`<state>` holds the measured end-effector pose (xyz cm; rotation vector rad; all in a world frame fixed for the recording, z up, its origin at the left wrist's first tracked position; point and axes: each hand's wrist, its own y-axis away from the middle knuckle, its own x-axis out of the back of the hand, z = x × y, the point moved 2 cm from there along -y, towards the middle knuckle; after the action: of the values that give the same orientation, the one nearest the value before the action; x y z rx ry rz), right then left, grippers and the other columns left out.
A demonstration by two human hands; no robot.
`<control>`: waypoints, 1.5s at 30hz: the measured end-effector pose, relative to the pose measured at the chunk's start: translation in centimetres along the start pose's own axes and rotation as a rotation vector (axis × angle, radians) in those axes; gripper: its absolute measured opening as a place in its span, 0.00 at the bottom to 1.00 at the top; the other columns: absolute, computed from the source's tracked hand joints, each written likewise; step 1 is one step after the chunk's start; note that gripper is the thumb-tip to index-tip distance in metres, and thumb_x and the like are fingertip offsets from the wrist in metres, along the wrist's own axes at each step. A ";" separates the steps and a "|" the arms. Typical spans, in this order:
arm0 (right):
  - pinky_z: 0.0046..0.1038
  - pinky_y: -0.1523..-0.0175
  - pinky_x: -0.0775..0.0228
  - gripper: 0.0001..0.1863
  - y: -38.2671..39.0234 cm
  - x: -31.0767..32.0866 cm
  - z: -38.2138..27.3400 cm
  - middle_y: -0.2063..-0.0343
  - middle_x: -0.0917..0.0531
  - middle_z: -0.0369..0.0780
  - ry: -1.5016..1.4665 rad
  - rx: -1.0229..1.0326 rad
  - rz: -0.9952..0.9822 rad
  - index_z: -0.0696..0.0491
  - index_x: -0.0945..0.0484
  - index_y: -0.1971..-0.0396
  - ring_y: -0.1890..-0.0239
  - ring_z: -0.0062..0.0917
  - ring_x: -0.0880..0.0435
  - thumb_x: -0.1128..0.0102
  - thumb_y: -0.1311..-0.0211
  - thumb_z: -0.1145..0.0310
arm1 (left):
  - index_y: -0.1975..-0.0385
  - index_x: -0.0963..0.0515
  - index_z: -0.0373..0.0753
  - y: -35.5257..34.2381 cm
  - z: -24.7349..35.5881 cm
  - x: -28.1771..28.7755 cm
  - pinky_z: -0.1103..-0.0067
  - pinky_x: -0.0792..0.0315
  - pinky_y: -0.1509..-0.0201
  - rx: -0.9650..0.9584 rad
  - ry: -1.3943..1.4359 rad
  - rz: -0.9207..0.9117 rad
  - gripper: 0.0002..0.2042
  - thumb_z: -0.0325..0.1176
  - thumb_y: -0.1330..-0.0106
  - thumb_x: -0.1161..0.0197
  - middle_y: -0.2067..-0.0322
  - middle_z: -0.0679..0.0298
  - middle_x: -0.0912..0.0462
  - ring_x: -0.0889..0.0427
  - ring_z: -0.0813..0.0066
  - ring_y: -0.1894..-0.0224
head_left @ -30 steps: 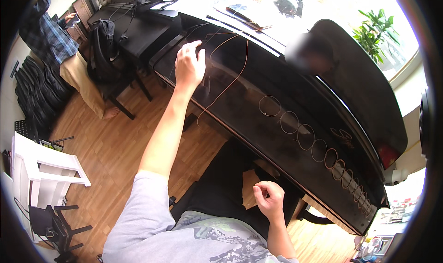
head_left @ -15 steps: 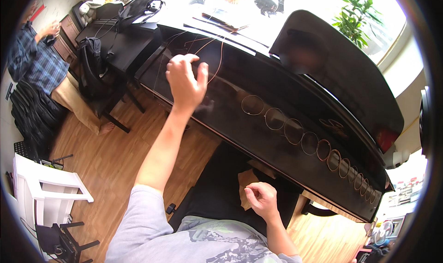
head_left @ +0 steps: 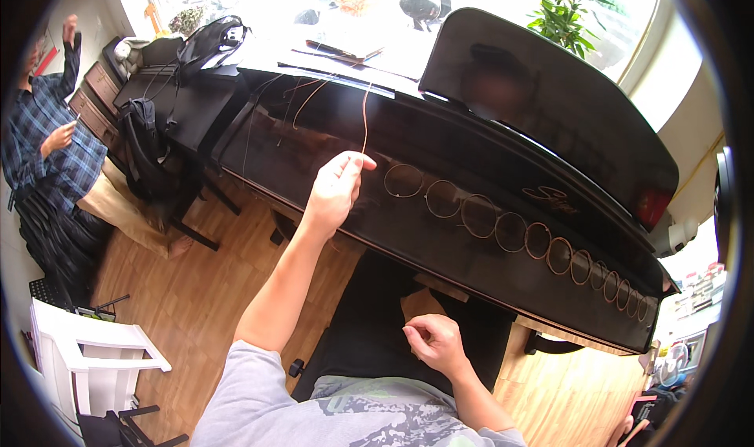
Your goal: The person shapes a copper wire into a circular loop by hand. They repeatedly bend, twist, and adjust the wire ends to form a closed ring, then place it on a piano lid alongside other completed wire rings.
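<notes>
My left hand (head_left: 334, 194) is raised over the near edge of a black piano (head_left: 314, 153), thumb and fingertips pinched on the end of a thin copper-coloured wire string (head_left: 365, 121). The string rises away from the fingers toward the window ledge. Low in front of my body, my right hand (head_left: 437, 343) is closed with the fingers curled in. A piece of brown paper (head_left: 422, 302) shows just beyond it; whether the fingers grip anything is hidden. Several coiled wire strings (head_left: 477, 215) lie in a row along the piano's top, running right.
More loose strings (head_left: 310, 105) hang over the piano's far left part. A black seat (head_left: 361, 313) is below my hands. On the left stand a black table (head_left: 196, 105), a backpack (head_left: 141, 145), a white stand (head_left: 102, 349) and another person (head_left: 63, 141). A plant (head_left: 565, 19) is by the window.
My left hand has come down and nearer, going from open fingers to a pinch on the copper-coloured string. My right hand has shifted slightly left. The other person has raised an arm.
</notes>
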<state>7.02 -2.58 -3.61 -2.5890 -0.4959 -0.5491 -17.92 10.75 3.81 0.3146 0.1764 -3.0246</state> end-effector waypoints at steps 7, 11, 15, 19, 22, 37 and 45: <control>0.25 0.77 0.35 0.04 -2.5 0.7 -1.5 0.84 0.22 0.37 -0.029 0.034 -0.005 0.55 0.21 0.77 0.86 0.24 0.27 0.34 0.50 0.74 | 0.65 0.26 0.39 5.3 -0.2 -0.5 0.89 0.56 0.84 0.065 0.071 -0.022 0.11 0.37 0.26 0.53 0.84 0.80 0.42 0.49 0.93 0.86; 0.19 0.78 0.39 0.05 -5.7 0.9 -2.6 0.84 0.24 0.34 -0.202 -0.057 0.037 0.57 0.21 0.73 0.84 0.14 0.31 0.36 0.43 0.72 | 0.64 0.26 0.38 7.9 -0.9 -0.3 0.90 0.55 0.84 0.044 0.062 0.033 0.10 0.35 0.26 0.53 0.86 0.81 0.43 0.50 0.94 0.86; 0.18 0.75 0.37 0.07 -11.3 0.1 -4.2 0.81 0.23 0.34 -0.286 -0.132 0.011 0.58 0.22 0.66 0.80 0.11 0.31 0.41 0.37 0.70 | 0.65 0.25 0.38 9.8 -1.3 0.2 0.90 0.54 0.83 0.026 0.030 0.098 0.10 0.34 0.26 0.52 0.86 0.81 0.43 0.50 0.94 0.85; 0.22 0.65 0.31 0.19 -18.6 -2.3 -3.9 0.73 0.20 0.38 -0.466 -0.312 -0.031 0.59 0.24 0.57 0.73 0.15 0.25 0.46 0.34 0.57 | 0.65 0.25 0.36 9.5 -1.7 0.5 0.89 0.50 0.84 0.008 -0.030 0.074 0.10 0.34 0.26 0.51 0.86 0.78 0.39 0.46 0.93 0.85; 0.23 0.68 0.30 0.21 -23.6 -3.6 -3.5 0.72 0.19 0.39 -0.734 -0.401 -0.111 0.56 0.26 0.55 0.74 0.21 0.21 0.52 0.31 0.52 | 0.64 0.25 0.35 9.0 -0.9 -0.2 0.89 0.46 0.82 0.007 -0.247 0.033 0.10 0.33 0.26 0.52 0.86 0.76 0.36 0.42 0.91 0.85; 0.21 0.81 0.51 0.12 -27.7 0.0 -5.3 0.87 0.40 0.31 -1.130 -0.341 0.223 0.59 0.33 0.56 0.88 0.16 0.44 0.57 0.31 0.67 | 0.59 0.21 0.38 -18.9 5.0 2.2 0.64 0.30 0.48 -0.944 -1.418 0.466 0.14 0.38 0.43 0.39 0.63 0.56 0.18 0.21 0.56 0.58; 0.22 0.85 0.46 0.07 -27.1 1.0 -5.2 0.88 0.36 0.34 -1.151 -0.261 0.221 0.58 0.33 0.60 0.92 0.17 0.40 0.58 0.33 0.71 | 0.58 0.19 0.49 -24.3 5.1 1.7 0.65 0.27 0.51 -0.524 -1.449 0.284 0.17 0.50 0.42 0.39 0.61 0.58 0.16 0.18 0.59 0.56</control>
<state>-5.14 17.78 10.46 -2.9280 -0.4634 1.0881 -23.18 33.95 11.00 -1.5968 0.6375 -2.0715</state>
